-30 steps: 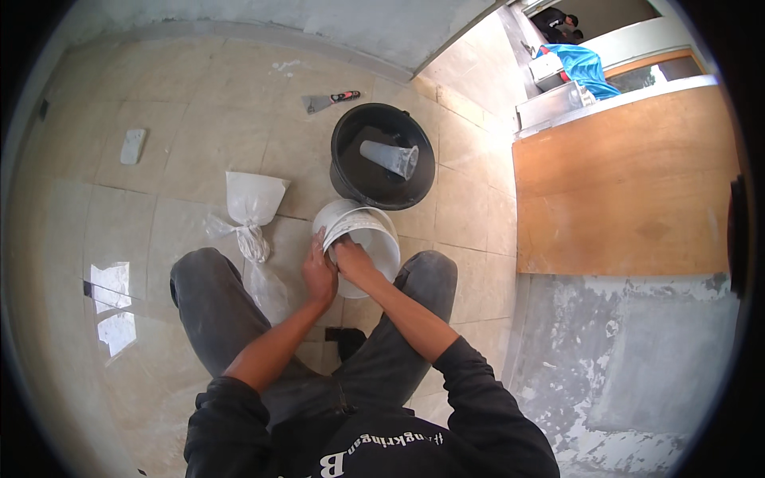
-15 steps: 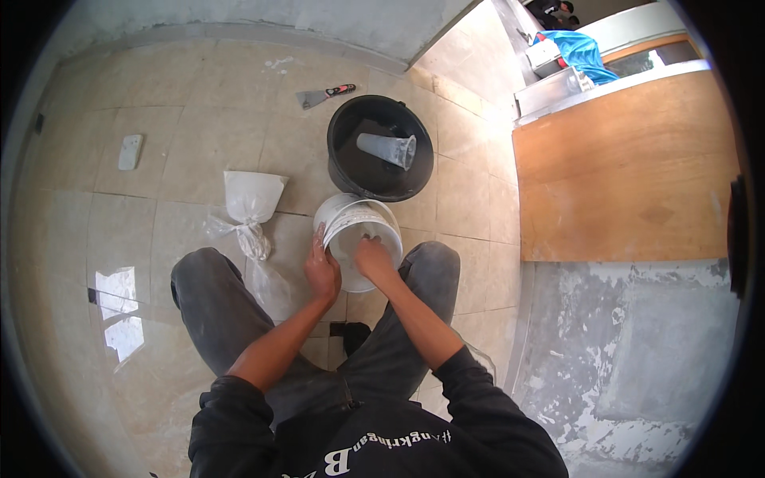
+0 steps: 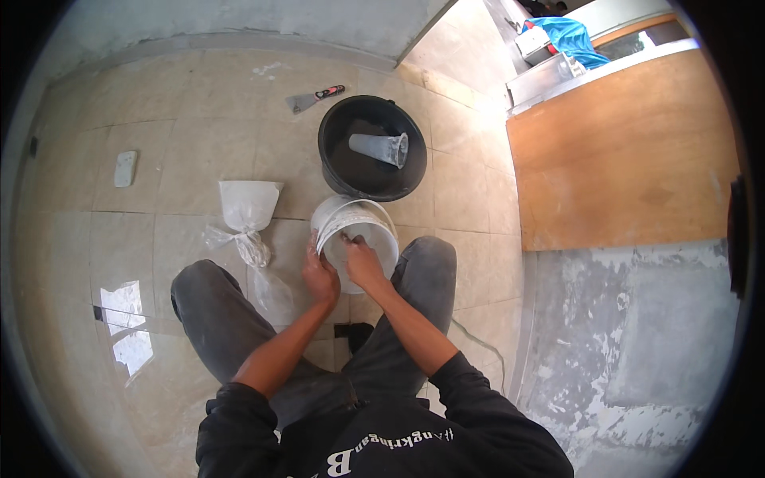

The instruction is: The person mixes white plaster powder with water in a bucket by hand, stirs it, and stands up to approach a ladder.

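A white plastic bucket (image 3: 385, 267) is tipped between my knees with its mouth toward me, its wire handle over the far side. My left hand (image 3: 320, 275) grips the bucket's left side, fingers up along the rim. Inside the mouth is my right hand (image 3: 364, 264), its fingers curled near the left inner wall; anything small in them is hidden. Just beyond stands a round black tub (image 3: 335, 171), and a cloudy clear plastic cup (image 3: 374, 146) lies on its side in it. To the left rests a knotted plastic bag of white powder (image 3: 251, 205).
A putty knife (image 3: 316, 99) with a red and black handle lies beyond the tub. Farther left on the tiled floor is a small white block (image 3: 125, 169). A wooden panel (image 3: 621, 163) and a patchy grey surface (image 3: 629, 334) bound the right side. A thin cable (image 3: 488, 346) runs beside my right knee.
My right hand has moved left inside the bucket, toward its left inner wall. My left hand keeps its hold on the bucket. The whole view has shifted slightly.
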Demonstrator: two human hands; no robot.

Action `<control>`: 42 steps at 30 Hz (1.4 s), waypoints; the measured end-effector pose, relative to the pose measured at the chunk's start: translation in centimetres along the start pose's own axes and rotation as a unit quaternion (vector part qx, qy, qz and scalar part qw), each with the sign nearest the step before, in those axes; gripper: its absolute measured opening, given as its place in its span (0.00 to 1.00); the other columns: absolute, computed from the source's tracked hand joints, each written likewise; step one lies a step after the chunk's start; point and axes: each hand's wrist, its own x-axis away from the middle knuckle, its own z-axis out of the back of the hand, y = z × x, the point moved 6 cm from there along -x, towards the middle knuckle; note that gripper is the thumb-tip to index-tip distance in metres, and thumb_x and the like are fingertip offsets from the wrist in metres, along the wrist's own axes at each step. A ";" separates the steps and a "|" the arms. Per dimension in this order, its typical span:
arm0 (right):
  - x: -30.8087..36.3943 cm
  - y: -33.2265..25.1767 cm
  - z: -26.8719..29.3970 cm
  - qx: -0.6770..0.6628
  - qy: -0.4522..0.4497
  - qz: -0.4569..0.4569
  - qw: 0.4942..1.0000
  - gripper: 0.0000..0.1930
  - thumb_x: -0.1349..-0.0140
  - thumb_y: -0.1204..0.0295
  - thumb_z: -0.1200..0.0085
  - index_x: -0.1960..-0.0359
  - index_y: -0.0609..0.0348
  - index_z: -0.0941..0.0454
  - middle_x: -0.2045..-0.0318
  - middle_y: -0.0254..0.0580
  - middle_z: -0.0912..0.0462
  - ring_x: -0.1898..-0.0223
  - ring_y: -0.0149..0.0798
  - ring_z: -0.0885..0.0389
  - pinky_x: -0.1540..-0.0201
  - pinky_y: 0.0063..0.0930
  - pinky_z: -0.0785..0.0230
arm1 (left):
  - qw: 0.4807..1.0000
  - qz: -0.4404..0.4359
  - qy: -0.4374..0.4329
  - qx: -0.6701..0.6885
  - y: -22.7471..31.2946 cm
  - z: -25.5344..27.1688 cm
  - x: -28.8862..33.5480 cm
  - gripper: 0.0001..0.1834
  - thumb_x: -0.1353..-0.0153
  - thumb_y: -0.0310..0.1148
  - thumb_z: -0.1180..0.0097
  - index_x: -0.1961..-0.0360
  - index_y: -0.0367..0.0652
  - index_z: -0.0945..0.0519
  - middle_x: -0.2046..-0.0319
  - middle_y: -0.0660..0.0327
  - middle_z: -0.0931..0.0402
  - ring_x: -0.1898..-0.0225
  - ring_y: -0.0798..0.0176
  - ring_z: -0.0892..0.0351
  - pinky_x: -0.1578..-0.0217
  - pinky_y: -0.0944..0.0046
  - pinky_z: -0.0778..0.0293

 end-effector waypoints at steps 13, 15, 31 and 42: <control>-1.6 6.7 -4.2 0.083 -0.021 -0.137 0.987 0.25 0.47 0.77 0.55 0.45 0.75 0.37 0.56 0.68 0.29 0.63 0.61 0.23 0.60 0.42 0.26 | 1.000 0.010 -0.006 0.029 0.6 -0.4 0.2 0.24 0.42 0.16 0.58 0.43 0.40 0.32 0.48 0.51 0.28 0.51 0.45 0.26 0.54 0.57 0.29; -1.7 7.5 -4.5 0.091 -0.066 -0.138 0.984 0.26 0.47 0.79 0.55 0.45 0.76 0.37 0.57 0.67 0.27 0.64 0.60 0.22 0.60 0.41 0.26 | 1.000 0.006 -0.011 0.014 0.8 -0.7 0.3 0.24 0.42 0.16 0.58 0.43 0.39 0.32 0.47 0.51 0.28 0.51 0.45 0.26 0.54 0.56 0.29; -2.3 2.1 -3.3 -0.046 0.087 -0.180 0.979 0.29 0.52 0.82 0.49 0.44 0.70 0.39 0.56 0.69 0.32 0.57 0.66 0.26 0.56 0.48 0.29 | 0.997 0.039 -0.054 0.035 -0.1 -0.5 0.7 0.24 0.41 0.18 0.59 0.42 0.41 0.32 0.46 0.52 0.29 0.51 0.45 0.26 0.55 0.57 0.28; -1.7 3.0 -1.3 -0.036 0.142 -0.101 0.984 0.22 0.49 0.78 0.50 0.49 0.70 0.32 0.62 0.59 0.25 0.65 0.57 0.21 0.63 0.43 0.26 | 0.998 -0.009 -0.034 0.044 0.4 -0.8 0.5 0.23 0.40 0.18 0.60 0.42 0.39 0.32 0.46 0.50 0.30 0.49 0.44 0.28 0.53 0.56 0.30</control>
